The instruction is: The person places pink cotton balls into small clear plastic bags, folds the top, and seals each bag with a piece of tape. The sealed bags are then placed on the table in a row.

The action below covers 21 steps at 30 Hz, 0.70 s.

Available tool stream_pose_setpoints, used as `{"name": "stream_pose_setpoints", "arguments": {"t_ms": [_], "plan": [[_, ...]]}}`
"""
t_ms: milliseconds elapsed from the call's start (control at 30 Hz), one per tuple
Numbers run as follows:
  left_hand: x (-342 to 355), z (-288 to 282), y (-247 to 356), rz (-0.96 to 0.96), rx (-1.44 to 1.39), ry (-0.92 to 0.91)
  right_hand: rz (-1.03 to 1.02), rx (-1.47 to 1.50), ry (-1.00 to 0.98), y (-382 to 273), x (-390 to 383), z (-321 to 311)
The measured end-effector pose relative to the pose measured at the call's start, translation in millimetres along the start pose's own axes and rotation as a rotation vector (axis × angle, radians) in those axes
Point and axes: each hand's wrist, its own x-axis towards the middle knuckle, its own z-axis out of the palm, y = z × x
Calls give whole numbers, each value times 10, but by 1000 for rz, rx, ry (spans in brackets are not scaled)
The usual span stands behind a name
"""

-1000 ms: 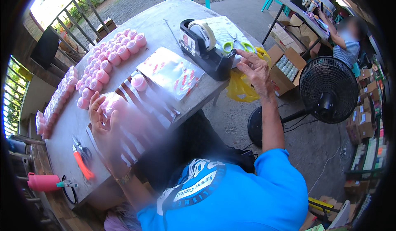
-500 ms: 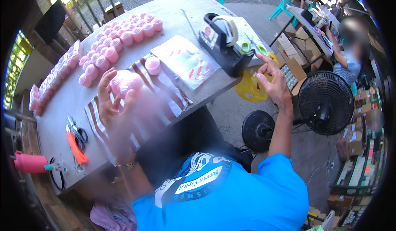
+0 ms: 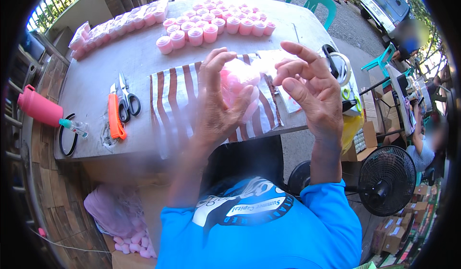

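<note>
Pink bundle (image 3: pixel 233 80) sits pinched in the left hand (image 3: pixel 217 109), between thumb and fingers; the right hand (image 3: pixel 317 90) curls nearby, its grip unclear. 1 striped cloth (image 3: pixel 169 92) lies beneath the left.

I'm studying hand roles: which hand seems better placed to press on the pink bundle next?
Probably the right hand: it is raised just right of the pink bundle, while the left hand cradles that bundle. Whether the right pinches anything is unclear.
</note>
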Motion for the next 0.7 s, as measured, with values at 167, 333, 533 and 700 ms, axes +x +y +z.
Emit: {"name": "stream_pose_setpoints", "arguments": {"t_ms": [167,333,533,700], "plan": [[-23,30,-115,77,30,30,70,53,78,219,-40,196],[-23,24,-60,130,54,27,234,170,86,342,-157,253],[-6,-24,53,153,202,-31,259,195,106,397,-170,304],[-59,-53,18,80,172,-48,279,156,162,447,-234,413]]}}
